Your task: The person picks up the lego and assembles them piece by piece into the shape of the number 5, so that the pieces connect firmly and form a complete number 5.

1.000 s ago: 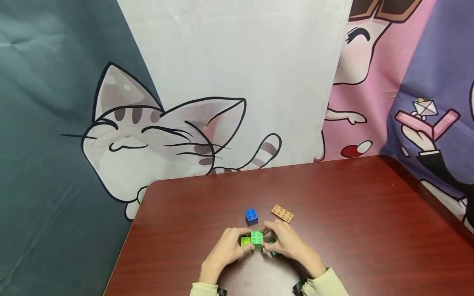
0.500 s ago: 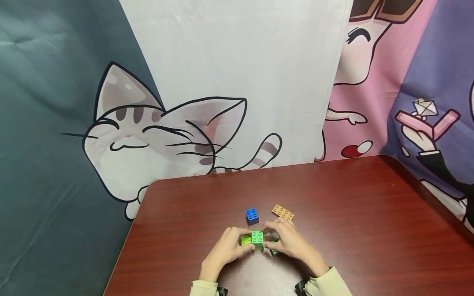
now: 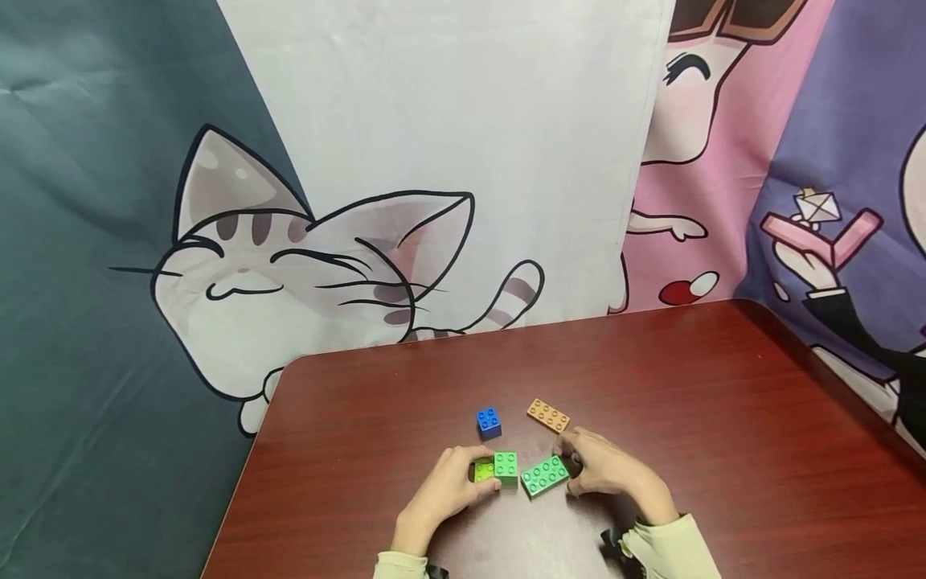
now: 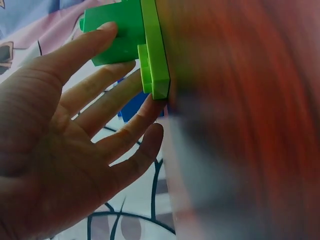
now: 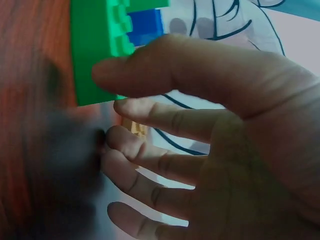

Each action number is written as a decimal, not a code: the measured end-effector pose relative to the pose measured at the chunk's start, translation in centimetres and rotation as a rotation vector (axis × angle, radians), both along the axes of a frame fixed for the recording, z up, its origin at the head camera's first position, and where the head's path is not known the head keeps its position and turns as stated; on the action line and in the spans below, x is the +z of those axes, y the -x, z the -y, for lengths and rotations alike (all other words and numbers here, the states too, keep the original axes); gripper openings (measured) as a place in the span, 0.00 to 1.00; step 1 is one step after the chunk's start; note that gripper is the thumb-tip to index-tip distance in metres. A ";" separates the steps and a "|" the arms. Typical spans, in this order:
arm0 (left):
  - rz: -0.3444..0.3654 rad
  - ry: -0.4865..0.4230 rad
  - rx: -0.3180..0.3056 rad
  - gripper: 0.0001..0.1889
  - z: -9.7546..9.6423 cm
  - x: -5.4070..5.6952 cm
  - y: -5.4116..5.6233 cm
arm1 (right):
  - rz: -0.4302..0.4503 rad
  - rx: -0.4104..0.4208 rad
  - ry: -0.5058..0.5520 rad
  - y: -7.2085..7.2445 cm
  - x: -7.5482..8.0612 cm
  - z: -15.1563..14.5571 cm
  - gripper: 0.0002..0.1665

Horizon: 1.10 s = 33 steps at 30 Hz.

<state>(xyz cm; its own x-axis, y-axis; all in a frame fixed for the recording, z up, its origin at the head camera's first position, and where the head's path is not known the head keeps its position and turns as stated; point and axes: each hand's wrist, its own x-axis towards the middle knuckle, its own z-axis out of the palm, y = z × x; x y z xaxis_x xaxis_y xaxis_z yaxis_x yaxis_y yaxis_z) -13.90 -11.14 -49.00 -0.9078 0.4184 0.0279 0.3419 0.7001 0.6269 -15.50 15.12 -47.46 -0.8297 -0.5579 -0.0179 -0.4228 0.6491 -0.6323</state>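
Head view: left hand [image 3: 447, 492] is clamping on the green square block [image 3: 506, 470], thumb at its front left, index finger reaching round the back. Block is sitting on the right part of a lime piece [image 3: 484, 472]; the lime studs are showing between thumb and index. Right hand [image 3: 611, 470] is hovering round the right end of the long green brick [image 3: 545, 477], thumb toward the near side, fingers bending toward the far side, thumb and fingers staying apart. Cannot tell if it is gripping. Long brick is lying studs up on the table [image 3: 347, 482], slanting, just right of the square block. Blue block [image 3: 489, 424] is standing behind the lime piece; tan brick [image 3: 548, 415] is lying to its right, near the right fingers. Printed cloth [image 3: 470, 104] is hanging behind the table.

Left wrist view: thumb [image 4: 102, 36] is pressing the green square block's side, other fingers are spreading behind and below. Lime piece is running along the tabletop under the block. Blue block is showing partly behind the fingers.

Right wrist view: thumb [image 5: 120, 76] is overlapping the long green brick's end, index tip is coming close to that end; contact is unclear. Blue block is showing beyond, and a bit of tan brick is peeking between fingers.
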 end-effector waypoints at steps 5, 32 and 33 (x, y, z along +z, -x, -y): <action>-0.017 0.015 -0.023 0.19 -0.8 0.3 -0.1 | -0.040 -0.011 -0.020 0.1 -0.4 0.1 0.27; 0.075 -0.094 -0.185 0.26 1.7 3.7 -1.5 | 0.011 0.123 0.214 -1.4 2.4 1.1 0.19; 0.063 -0.091 -0.185 0.26 1.5 3.8 -1.6 | -0.002 0.115 0.228 -1.4 2.4 1.4 0.19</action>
<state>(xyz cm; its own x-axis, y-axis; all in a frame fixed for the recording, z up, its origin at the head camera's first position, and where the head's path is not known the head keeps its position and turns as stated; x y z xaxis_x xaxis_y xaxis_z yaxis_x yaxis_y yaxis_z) -12.32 -12.69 -45.22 -0.8171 0.5762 0.0190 0.4175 0.5687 0.7087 -14.12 13.74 -45.07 -0.7604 -0.6382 0.1208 -0.4871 0.4373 -0.7560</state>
